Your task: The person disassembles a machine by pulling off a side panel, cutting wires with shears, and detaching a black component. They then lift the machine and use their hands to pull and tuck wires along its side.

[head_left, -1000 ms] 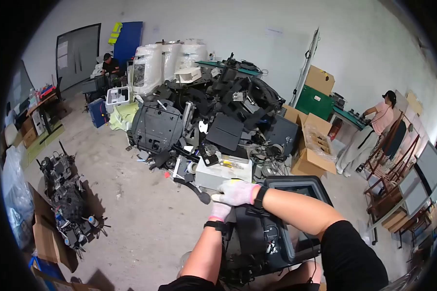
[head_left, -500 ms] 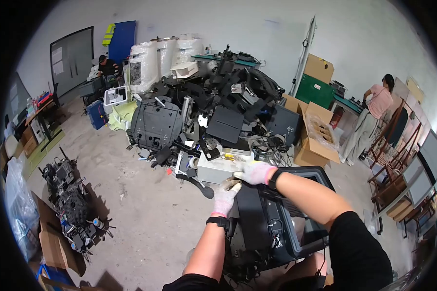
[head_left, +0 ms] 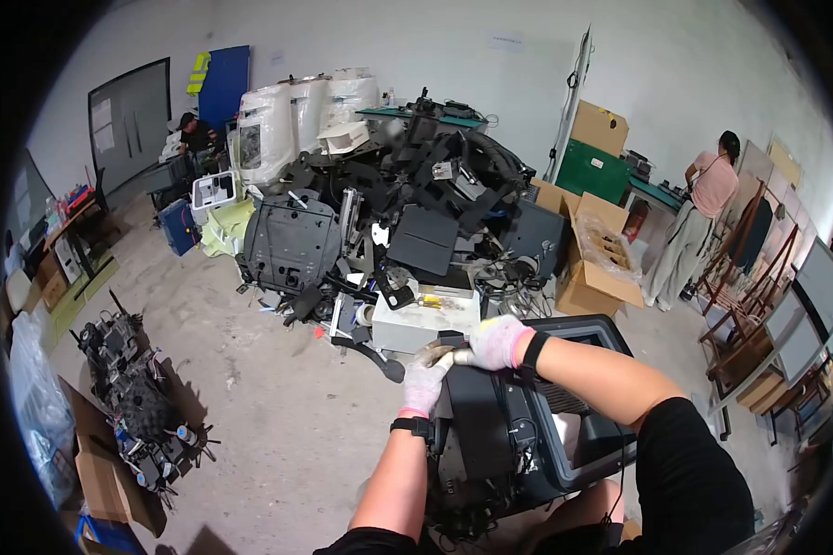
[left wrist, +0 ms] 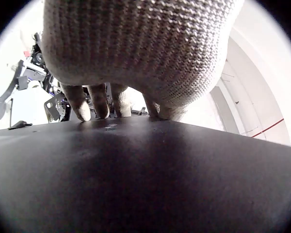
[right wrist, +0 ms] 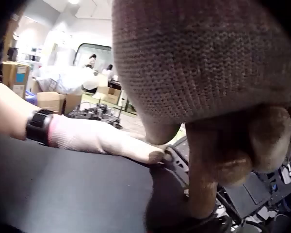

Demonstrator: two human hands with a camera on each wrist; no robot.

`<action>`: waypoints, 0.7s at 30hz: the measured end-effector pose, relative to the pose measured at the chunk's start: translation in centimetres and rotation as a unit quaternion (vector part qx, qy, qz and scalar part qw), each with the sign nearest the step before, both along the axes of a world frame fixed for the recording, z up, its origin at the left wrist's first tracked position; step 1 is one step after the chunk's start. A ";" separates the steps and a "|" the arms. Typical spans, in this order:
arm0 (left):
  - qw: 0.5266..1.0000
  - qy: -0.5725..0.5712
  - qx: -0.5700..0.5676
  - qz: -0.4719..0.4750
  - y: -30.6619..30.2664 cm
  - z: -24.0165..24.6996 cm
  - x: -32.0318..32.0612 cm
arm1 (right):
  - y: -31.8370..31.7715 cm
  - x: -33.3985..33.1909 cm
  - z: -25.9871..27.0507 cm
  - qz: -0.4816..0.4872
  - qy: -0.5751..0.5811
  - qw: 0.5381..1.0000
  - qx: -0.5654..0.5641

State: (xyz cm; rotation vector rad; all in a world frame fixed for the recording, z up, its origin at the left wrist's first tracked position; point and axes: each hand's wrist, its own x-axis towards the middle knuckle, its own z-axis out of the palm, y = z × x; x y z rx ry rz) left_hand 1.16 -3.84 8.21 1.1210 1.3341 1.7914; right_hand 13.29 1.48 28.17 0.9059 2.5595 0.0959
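Note:
A dark flat panel on a black assembly lies before the person. The gloved left hand rests at its far edge; in the left wrist view its fingers extend down to the edge of the dark surface. Close beside it, the gloved right hand reaches over the panel's far end. The right wrist view has one right finger pointing down and others bent, beside the left hand. Whether the right fingers hold anything is unclear.
A black-rimmed tub adjoins the panel on the right. Beyond the hands are a white box with small tools and a heap of dark parts. A cardboard box stands right; machinery sits on the floor left.
The hands have moved from overlapping to lying side by side, the right hand shifting right. The head view has shifted slightly. The standing person at right has turned toward the bench.

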 end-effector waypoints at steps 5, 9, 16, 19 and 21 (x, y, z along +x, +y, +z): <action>0.999 -0.034 -0.004 -0.002 0.1 0.0 0.0 | 4.9 -1.8 -6.4 0.086 0.288 0.954 -0.024; 0.997 0.051 -0.060 -0.002 -0.3 0.0 -0.6 | -0.5 -2.8 -1.7 0.030 0.206 0.956 -0.206; 1.000 -0.006 0.002 -0.014 0.1 -0.3 -0.3 | 1.5 0.9 -0.9 0.057 0.065 0.995 -0.059; 0.999 -0.041 0.006 -0.015 0.0 0.1 0.0 | 3.4 0.6 -1.8 0.024 0.136 0.990 0.035; 1.000 0.022 -0.006 0.006 -0.6 1.3 0.0 | 4.8 -1.4 -3.2 0.003 0.126 0.992 -0.004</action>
